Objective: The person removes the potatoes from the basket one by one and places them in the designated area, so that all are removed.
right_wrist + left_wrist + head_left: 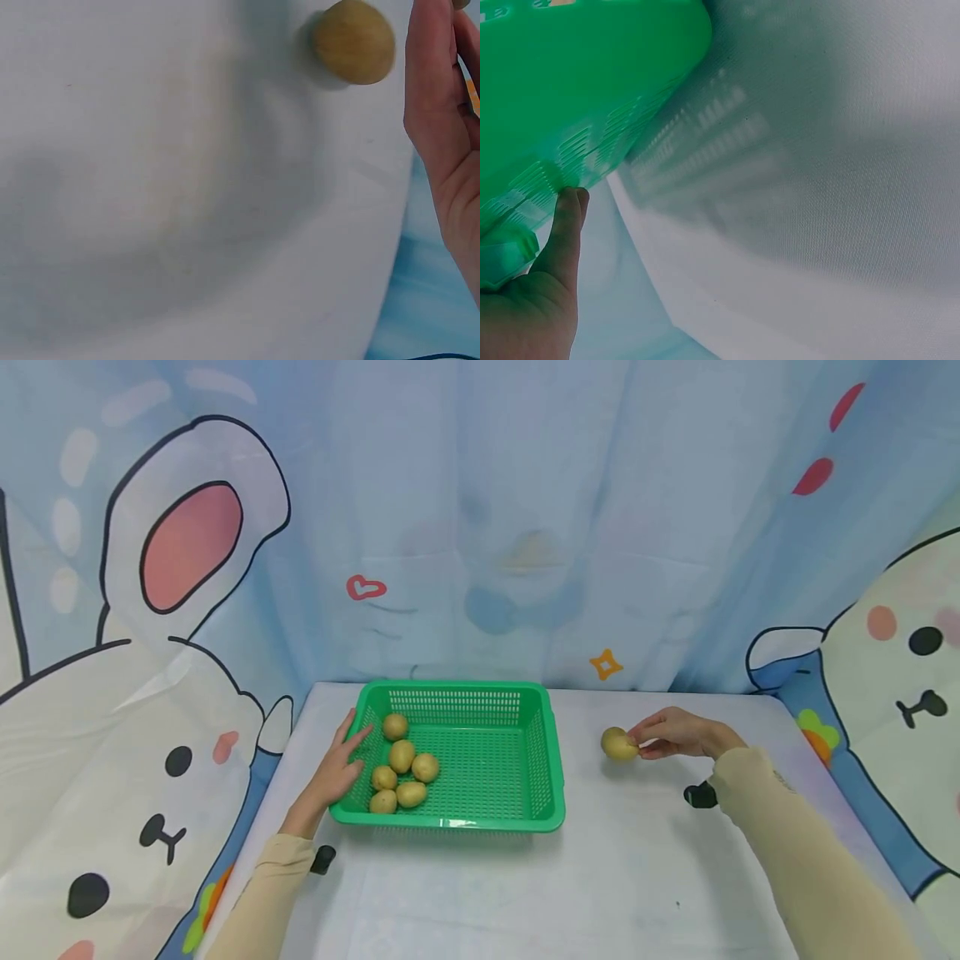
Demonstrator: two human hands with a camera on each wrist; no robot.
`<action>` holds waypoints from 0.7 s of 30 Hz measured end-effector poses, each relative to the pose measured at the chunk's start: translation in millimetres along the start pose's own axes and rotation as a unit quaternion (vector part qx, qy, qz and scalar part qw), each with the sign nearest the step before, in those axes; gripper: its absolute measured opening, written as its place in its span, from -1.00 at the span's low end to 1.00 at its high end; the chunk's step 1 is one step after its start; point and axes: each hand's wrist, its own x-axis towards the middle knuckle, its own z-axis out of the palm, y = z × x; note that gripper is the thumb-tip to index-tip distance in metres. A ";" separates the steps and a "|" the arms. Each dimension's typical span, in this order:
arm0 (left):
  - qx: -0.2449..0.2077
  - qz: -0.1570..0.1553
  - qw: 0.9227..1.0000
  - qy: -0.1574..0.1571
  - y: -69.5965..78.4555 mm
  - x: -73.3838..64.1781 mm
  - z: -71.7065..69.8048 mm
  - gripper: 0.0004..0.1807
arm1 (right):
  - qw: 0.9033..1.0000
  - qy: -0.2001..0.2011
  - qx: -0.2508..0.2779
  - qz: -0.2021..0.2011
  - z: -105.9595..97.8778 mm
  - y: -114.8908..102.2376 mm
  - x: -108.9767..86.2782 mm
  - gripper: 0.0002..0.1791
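Note:
A green plastic basket (491, 822) stands on the white table with several potatoes (402, 757) gathered in its left part. My left hand (335, 777) lies against the basket's left rim, its fingers spread and fairly straight. From the left wrist view, one straight digit (566, 232) touches the basket's slotted outer wall. Right of the basket, my right hand (670, 733) pinches a potato (461, 4) at its fingertips; most of it is out of the right wrist view. Close beside it, another potato (354, 41) rests on the table, overlapping it in the head view.
The white-covered table (600, 877) reaches back to a light blue curtain (480, 527) printed with cartoon animals. A small black device (701, 795) sits by the right wrist, and another black device (323, 859) by the left.

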 end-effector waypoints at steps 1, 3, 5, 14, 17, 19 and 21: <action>-0.001 0.000 1.000 0.001 0.2 0.1 -0.1 -0.32 | 1.000 0.000 0.007 0.006 -0.1 5.3 1.0 -0.58; -0.001 0.000 1.000 0.001 1.0 -0.1 -0.3 -0.32 | 1.000 0.006 0.019 0.017 0.6 14.0 2.1 -0.58; -0.001 -0.001 1.000 0.001 1.3 -0.5 -0.5 -0.32 | 0.999 0.007 0.023 0.023 1.4 21.0 2.6 -0.59; 0.006 0.000 1.000 0.004 -0.4 0.2 -0.4 -0.31 | 0.999 -0.007 0.037 0.019 4.4 43.3 7.6 -0.71; 0.005 0.001 1.000 0.000 -0.5 1.2 -0.2 -0.31 | 0.999 -0.004 0.042 0.024 6.7 50.8 9.2 -0.75; 0.004 0.001 1.000 -0.002 0.3 1.2 -0.5 -0.31 | 0.999 -0.003 0.045 0.026 8.4 54.9 10.0 -0.76; 0.003 -0.001 1.000 -0.001 0.8 1.0 -1.3 -0.32 | 0.999 -0.009 0.042 0.024 9.6 56.7 10.3 -0.74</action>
